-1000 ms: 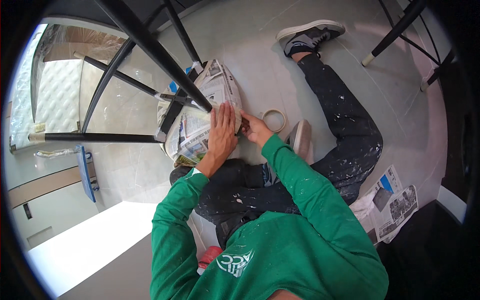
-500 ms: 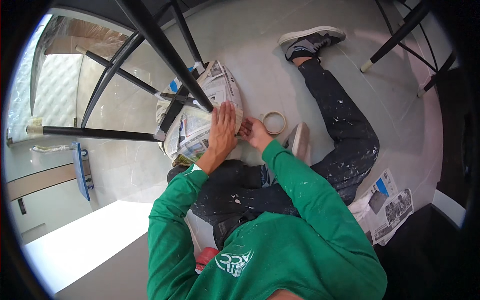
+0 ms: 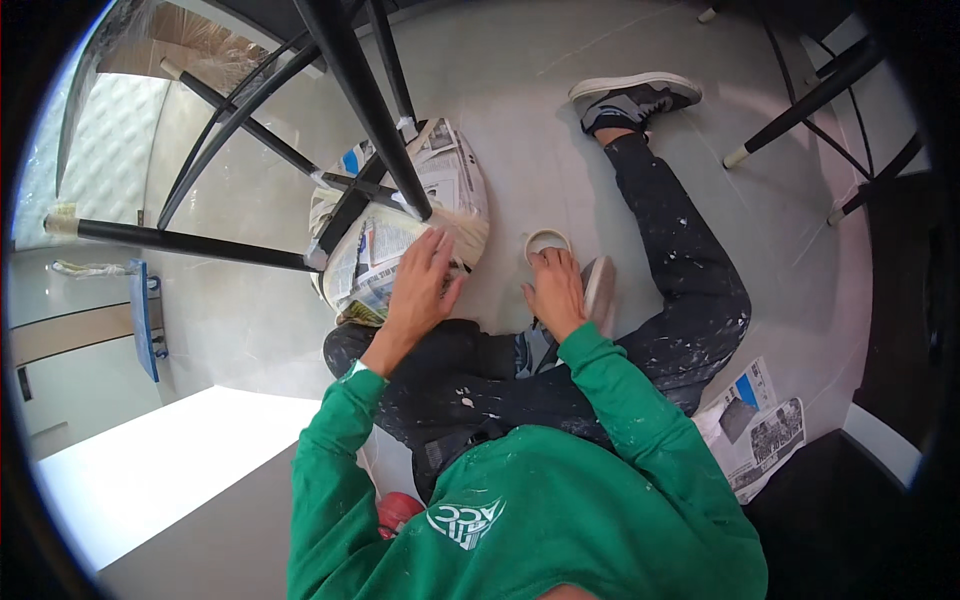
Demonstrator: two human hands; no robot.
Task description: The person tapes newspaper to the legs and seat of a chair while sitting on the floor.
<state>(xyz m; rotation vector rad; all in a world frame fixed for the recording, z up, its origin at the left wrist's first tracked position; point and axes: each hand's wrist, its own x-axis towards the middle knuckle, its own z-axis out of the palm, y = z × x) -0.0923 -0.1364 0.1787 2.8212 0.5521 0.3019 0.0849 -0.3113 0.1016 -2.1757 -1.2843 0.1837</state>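
An upturned stool stands at my left. Its round seat, wrapped in newspaper (image 3: 385,240) and held with strips of pale tape, faces down, and its black legs (image 3: 365,105) rise from it. My left hand (image 3: 418,288) is at the seat's near edge, fingers stretched and thumb apart, holding nothing. To its right, my right hand (image 3: 558,290) is closed over the near rim of a roll of masking tape (image 3: 549,234) by the floor. The fingertips are partly hidden behind the back of that hand.
My legs lie bent around the work, one shoe (image 3: 640,95) out ahead. More stool legs (image 3: 790,115) stand at the right. Loose newspaper sheets (image 3: 760,430) lie by my right knee. A blue-edged trolley (image 3: 145,320) is at the left, and a red object (image 3: 398,512) is near my waist.
My right hand has left the seat's edge and moved right onto the tape roll. My left hand has slid slightly back, its fingers and thumb spreading. The view has shifted a little.
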